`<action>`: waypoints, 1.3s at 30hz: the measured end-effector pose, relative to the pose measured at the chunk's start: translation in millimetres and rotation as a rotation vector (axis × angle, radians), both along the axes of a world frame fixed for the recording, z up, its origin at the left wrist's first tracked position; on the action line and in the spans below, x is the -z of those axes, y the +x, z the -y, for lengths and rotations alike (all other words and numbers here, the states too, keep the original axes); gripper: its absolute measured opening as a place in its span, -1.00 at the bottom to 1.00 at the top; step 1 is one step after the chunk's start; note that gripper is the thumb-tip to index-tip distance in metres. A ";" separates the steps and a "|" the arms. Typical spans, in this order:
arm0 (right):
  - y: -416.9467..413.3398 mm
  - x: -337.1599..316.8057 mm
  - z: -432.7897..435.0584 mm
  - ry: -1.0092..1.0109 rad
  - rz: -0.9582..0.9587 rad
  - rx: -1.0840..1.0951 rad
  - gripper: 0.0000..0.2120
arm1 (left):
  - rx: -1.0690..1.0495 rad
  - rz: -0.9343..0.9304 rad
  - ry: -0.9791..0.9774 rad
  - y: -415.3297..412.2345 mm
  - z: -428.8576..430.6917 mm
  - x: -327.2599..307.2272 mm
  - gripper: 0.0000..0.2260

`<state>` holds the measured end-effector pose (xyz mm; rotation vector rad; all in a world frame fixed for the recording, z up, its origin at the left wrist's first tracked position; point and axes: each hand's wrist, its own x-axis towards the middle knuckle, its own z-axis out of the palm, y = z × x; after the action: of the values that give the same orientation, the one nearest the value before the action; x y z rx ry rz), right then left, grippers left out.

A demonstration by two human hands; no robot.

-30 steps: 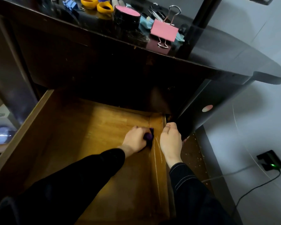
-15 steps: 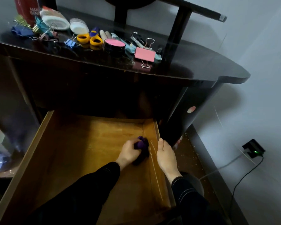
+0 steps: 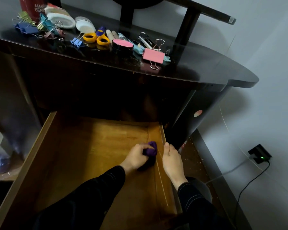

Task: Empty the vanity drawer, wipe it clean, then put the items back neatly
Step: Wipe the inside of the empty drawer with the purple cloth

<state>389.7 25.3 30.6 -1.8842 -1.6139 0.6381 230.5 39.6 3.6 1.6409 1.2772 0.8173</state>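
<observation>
The wooden vanity drawer [image 3: 45,141] is pulled out and holds nothing but my hand and a cloth. My left hand [image 3: 135,157] grips a bunched purple cloth [image 3: 151,149] against the drawer floor, close to the right wall. My right hand [image 3: 172,161] rests on the drawer's right rim, fingers over the edge. On the dark vanity top [image 3: 198,67] lie the removed items: several binder clips, a pink one [image 3: 153,55] among them, yellow-handled scissors [image 3: 96,39], a pink-lidded round compact [image 3: 122,45], tubes and a white pad.
A red container [image 3: 32,9] stands at the back left of the top. Dark mirror posts [image 3: 186,29] rise behind the items. A black plug with a green light [image 3: 259,156] and its cable sit by the right wall. A side shelf [image 3: 0,163] lies left of the drawer.
The view has tilted up, showing more of the vanity top. My left hand with the cloth has slid back from the drawer's far right corner toward me; my right hand stays on the rim.
</observation>
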 end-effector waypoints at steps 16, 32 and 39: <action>1.1 2.2 -0.8 0.007 -0.060 0.003 -0.65 | -0.104 -0.048 0.357 14.9 5.7 -14.1 -0.48; -1.6 -3.3 1.8 -0.006 -0.061 0.031 -0.62 | -0.114 -0.266 0.498 19.1 4.2 -9.3 -0.34; 1.3 0.8 -0.1 -0.015 -0.064 0.029 -0.56 | 0.007 0.048 0.084 10.1 5.5 -8.2 -0.54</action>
<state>391.0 25.3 29.8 -1.8749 -1.5432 0.6932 240.6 34.0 11.9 1.6805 1.2176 0.9113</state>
